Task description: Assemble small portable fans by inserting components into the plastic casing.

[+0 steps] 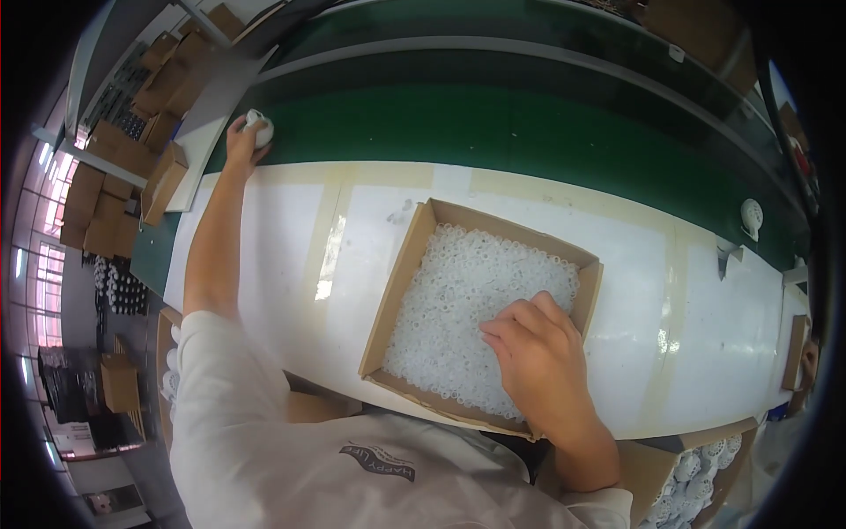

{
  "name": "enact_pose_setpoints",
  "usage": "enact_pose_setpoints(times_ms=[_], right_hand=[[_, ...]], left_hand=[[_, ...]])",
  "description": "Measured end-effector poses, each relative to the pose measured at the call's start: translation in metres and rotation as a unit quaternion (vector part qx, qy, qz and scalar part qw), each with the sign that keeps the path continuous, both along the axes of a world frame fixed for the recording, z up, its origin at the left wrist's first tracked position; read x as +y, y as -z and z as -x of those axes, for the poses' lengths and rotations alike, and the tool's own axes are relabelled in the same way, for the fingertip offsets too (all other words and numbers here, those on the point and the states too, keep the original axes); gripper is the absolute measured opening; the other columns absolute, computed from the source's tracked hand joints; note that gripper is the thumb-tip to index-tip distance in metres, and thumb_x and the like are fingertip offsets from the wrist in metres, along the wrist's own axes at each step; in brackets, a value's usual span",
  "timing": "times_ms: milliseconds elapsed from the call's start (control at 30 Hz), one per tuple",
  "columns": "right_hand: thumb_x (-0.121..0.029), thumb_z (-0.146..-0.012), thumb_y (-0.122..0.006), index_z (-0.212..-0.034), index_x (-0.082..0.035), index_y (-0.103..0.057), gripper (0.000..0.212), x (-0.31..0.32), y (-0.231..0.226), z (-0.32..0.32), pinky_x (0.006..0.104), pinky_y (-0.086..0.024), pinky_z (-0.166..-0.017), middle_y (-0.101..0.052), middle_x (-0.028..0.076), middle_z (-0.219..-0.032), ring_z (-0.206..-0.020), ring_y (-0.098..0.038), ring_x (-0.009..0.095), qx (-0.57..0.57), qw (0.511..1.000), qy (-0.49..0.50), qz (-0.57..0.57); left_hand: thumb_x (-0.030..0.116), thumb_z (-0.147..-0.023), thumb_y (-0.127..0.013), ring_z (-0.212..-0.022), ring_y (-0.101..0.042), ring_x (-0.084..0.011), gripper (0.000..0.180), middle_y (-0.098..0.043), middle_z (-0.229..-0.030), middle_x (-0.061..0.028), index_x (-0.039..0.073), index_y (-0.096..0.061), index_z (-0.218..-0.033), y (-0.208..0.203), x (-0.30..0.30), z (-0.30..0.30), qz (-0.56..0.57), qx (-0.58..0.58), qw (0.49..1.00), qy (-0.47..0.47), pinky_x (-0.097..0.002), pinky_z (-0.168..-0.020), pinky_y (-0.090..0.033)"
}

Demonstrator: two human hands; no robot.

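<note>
From my head view: the white counter (723, 335) spreads out either side of the cardboard box (394, 300), whose near side sits right by my edge, while a green surface (397, 123) runs along the far edge. And there's my left hand (243, 145), stretched to that far side, curled round a white round piece (260, 131)! My right hand (539, 348) is over the box's small translucent rings (458, 309), fingers pinched narrow; whether they grip one, I can't tell.

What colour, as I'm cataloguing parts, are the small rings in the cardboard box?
The small rings are whitish, shown best in the head view.
</note>
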State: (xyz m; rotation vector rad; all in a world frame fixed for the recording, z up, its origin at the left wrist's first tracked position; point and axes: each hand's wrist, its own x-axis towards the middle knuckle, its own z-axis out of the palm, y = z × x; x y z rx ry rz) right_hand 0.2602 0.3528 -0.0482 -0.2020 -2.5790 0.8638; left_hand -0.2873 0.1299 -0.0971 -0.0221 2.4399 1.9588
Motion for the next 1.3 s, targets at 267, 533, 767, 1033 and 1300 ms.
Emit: enact_pose_setpoints(times_ms=[267, 533, 767, 1033, 1300], right_hand=[[0.002, -0.081, -0.074, -0.087, -0.001, -0.071, 0.008, -0.006, -0.009, -0.001, 0.0362, -0.049, -0.066, -0.069, 0.010, -0.083, -0.069, -0.059, 0.025, -0.009, 0.996, 0.042, 0.084], [0.003, -0.089, -0.071, -0.098, 0.002, -0.070, 0.010, 0.003, -0.015, 0.001, 0.0246, -0.052, -0.075, -0.074, 0.012, -0.096, -0.084, -0.068, 0.013, 0.169, 0.951, 0.089, 0.241], [0.004, -0.089, -0.072, -0.105, 0.005, -0.068, 0.016, 0.004, -0.013, -0.001, 0.0234, -0.055, -0.080, -0.074, 0.012, -0.100, -0.092, -0.070, 0.015, 0.221, 0.926, 0.093, 0.290], [0.002, -0.089, -0.073, -0.107, 0.004, -0.068, 0.019, 0.009, -0.019, -0.003, 0.0237, -0.055, -0.081, -0.074, 0.013, -0.101, -0.092, -0.070, 0.015, 0.119, 0.899, 0.106, 0.407], [0.001, -0.086, -0.076, -0.105, 0.003, -0.069, 0.020, 0.014, -0.010, 0.000, 0.0270, -0.052, -0.082, -0.073, 0.014, -0.103, -0.094, -0.067, 0.017, 0.156, 0.889, 0.009, 0.430]], left_hand=[[0.028, -0.093, -0.059, -0.107, -0.064, -0.0380, 0.051, -0.060, -0.120, -0.0067, 0.022, -0.047, -0.142, -0.061, 0.048, -0.213, -0.327, -0.236, 0.823, 0.400, -0.0465, -0.072, -0.054], [0.016, -0.096, -0.059, -0.104, -0.067, -0.0265, 0.047, -0.066, -0.118, -0.0119, 0.002, -0.052, -0.140, -0.083, 0.080, -0.361, -0.148, 0.034, 0.813, 0.562, -0.0378, -0.083, -0.056], [0.010, -0.093, -0.066, -0.109, -0.065, -0.0216, 0.042, -0.069, -0.121, -0.0109, 0.004, -0.062, -0.134, -0.082, 0.089, -0.385, -0.101, 0.113, 0.784, 0.602, -0.0313, -0.094, -0.049], [0.008, -0.087, -0.069, -0.104, -0.063, -0.0221, 0.045, -0.067, -0.111, -0.0112, 0.004, -0.065, -0.131, -0.084, 0.094, -0.381, -0.126, 0.156, 0.737, 0.646, -0.0330, -0.092, -0.049], [0.012, -0.083, -0.074, -0.100, -0.059, -0.0194, 0.054, -0.057, -0.103, -0.0072, 0.004, -0.062, -0.135, -0.081, 0.087, -0.377, -0.157, 0.070, 0.697, 0.696, -0.0302, -0.087, -0.047]])
